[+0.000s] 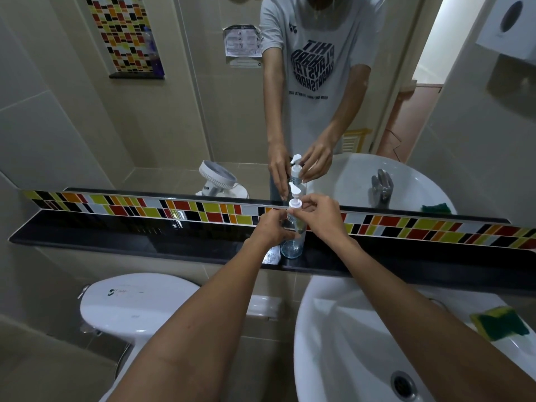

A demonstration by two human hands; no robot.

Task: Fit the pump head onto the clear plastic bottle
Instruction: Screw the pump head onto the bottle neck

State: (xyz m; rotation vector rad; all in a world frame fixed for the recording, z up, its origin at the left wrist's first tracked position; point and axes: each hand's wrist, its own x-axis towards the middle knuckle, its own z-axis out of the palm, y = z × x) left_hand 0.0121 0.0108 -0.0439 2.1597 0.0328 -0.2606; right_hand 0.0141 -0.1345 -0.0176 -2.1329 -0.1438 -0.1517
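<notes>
A clear bottle stands upright on a black shelf near the middle of the frame, just under the mirror. Its round base rests on the shelf's glossy top. A white pump sits on the bottle's neck, its nozzle pointing toward the upper left; whether the collar is fully seated cannot be told.

The left hand comes in from the lower left and closes around the bottle's upper body, fingers curled in against the plastic. The right hand comes in from the lower right; its fingertips pinch narrowly at the pump's collar, thumb and forefinger touching the white ring. Both forearms stretch from the bottom edge up toward the center.

A band of coloured tiles in yellow, red, orange, black and white runs across the frame behind the shelf, just behind the bottle. The mirror above it shows the reflection of both hands and the bottle, plus a person's grey shirt with dark lettering.

At lower left, below the shelf, is a white toilet tank. At lower right is a white sink with its drain near the bottom edge. A green and yellow sponge lies on the sink's rim at the right.
</notes>
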